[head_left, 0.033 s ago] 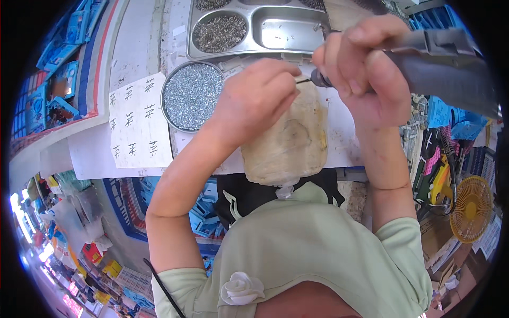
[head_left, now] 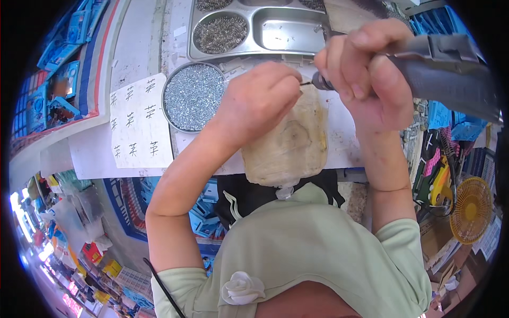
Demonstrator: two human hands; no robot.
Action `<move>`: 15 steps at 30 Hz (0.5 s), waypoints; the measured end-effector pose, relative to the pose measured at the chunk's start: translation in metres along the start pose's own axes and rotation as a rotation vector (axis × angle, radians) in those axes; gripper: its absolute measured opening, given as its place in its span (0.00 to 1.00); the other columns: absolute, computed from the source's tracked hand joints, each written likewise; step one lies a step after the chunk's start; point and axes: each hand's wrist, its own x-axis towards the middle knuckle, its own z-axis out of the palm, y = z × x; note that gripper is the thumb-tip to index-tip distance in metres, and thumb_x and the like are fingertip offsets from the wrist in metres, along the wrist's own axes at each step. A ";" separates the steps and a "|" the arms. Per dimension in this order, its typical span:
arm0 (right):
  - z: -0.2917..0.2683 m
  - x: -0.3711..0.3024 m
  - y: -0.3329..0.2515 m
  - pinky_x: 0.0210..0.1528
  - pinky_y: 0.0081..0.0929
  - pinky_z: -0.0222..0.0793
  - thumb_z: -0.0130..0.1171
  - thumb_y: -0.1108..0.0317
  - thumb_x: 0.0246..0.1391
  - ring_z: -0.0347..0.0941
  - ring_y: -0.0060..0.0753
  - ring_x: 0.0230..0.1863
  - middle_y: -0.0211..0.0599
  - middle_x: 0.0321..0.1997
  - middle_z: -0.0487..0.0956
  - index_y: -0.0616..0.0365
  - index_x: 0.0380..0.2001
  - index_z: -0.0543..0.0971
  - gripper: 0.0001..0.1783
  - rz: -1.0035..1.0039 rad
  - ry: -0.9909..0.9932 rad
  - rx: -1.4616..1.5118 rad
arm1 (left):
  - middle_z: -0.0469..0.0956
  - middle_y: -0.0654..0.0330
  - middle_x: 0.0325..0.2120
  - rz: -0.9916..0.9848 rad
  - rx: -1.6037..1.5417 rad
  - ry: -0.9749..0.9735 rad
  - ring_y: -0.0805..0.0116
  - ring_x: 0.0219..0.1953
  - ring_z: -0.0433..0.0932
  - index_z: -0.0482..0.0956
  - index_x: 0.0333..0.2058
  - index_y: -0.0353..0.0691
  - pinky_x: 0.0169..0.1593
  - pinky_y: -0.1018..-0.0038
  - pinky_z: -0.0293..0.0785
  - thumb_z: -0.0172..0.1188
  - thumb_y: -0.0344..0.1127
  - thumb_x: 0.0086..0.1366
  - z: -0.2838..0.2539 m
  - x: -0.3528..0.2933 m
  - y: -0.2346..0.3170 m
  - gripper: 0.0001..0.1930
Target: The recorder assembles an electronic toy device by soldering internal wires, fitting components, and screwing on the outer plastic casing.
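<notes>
My right hand (head_left: 371, 74) is wrapped round a dark grey electric screwdriver (head_left: 445, 79), which lies almost level and points left. Its thin dark bit (head_left: 307, 83) reaches to the fingertips of my left hand (head_left: 260, 103). That hand is closed in a pinch, and its own back hides whatever is between the fingers. Under the left hand lies a worn, yellowish block (head_left: 291, 143) wrapped in clear plastic, at the table's front edge. Left of this hand stands a round metal dish (head_left: 165, 103) full of small silvery screws (head_left: 193, 98).
A steel compartment tray (head_left: 260, 51) at the back holds small metal springs (head_left: 220, 34). Handwritten paper (head_left: 139, 124) lies left of the dish. Blue plastic parts (head_left: 78, 26) fill a container at far left; more sit at right. A yellow basket (head_left: 471, 209) stands at lower right.
Both hands have shifted very slightly, the left a little down and to the right. The screwdriver is still in the right hand, its bit still at the left fingertips.
</notes>
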 end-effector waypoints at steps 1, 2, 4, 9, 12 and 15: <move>0.000 -0.001 0.000 0.35 0.29 0.61 0.50 0.59 0.69 0.61 0.21 0.22 0.22 0.20 0.63 0.56 0.54 0.71 0.16 -0.006 0.000 0.021 | 0.80 0.59 0.34 0.020 0.005 -0.021 0.57 0.35 0.81 0.75 0.30 0.41 0.36 0.66 0.79 0.66 0.28 0.53 0.004 0.000 0.000 0.08; 0.000 -0.002 -0.001 0.35 0.29 0.61 0.50 0.59 0.70 0.61 0.21 0.22 0.22 0.20 0.63 0.56 0.54 0.71 0.17 -0.011 -0.002 0.043 | 0.81 0.59 0.33 0.010 0.004 -0.029 0.57 0.35 0.81 0.76 0.30 0.41 0.35 0.66 0.79 0.67 0.27 0.54 0.003 0.001 0.001 0.08; 0.004 -0.004 -0.004 0.36 0.29 0.60 0.51 0.57 0.69 0.60 0.21 0.22 0.21 0.20 0.64 0.55 0.54 0.72 0.17 -0.001 0.029 0.038 | 0.83 0.60 0.32 -0.017 0.010 -0.048 0.57 0.33 0.82 0.78 0.30 0.42 0.34 0.64 0.78 0.70 0.26 0.54 -0.001 -0.001 0.005 0.09; -0.011 -0.012 -0.014 0.35 0.27 0.58 0.51 0.58 0.68 0.60 0.20 0.23 0.21 0.20 0.64 0.57 0.54 0.73 0.18 0.000 0.051 0.011 | 0.85 0.58 0.32 -0.156 0.051 -0.024 0.58 0.33 0.84 0.81 0.32 0.40 0.37 0.68 0.80 0.70 0.24 0.55 -0.024 -0.014 0.005 0.07; -0.028 -0.014 -0.021 0.34 0.27 0.57 0.50 0.65 0.67 0.59 0.20 0.22 0.22 0.21 0.63 0.60 0.53 0.73 0.16 0.040 0.084 -0.045 | 0.86 0.56 0.34 -0.375 0.150 0.017 0.60 0.36 0.86 0.83 0.33 0.37 0.40 0.70 0.80 0.69 0.23 0.56 -0.057 -0.044 -0.007 0.06; -0.042 -0.013 -0.031 0.33 0.27 0.58 0.51 0.71 0.66 0.59 0.20 0.22 0.23 0.22 0.63 0.66 0.51 0.74 0.14 0.163 0.283 -0.153 | 0.84 0.57 0.33 -0.407 0.280 0.064 0.56 0.34 0.83 0.83 0.32 0.39 0.39 0.65 0.79 0.67 0.24 0.55 -0.077 -0.077 -0.026 0.06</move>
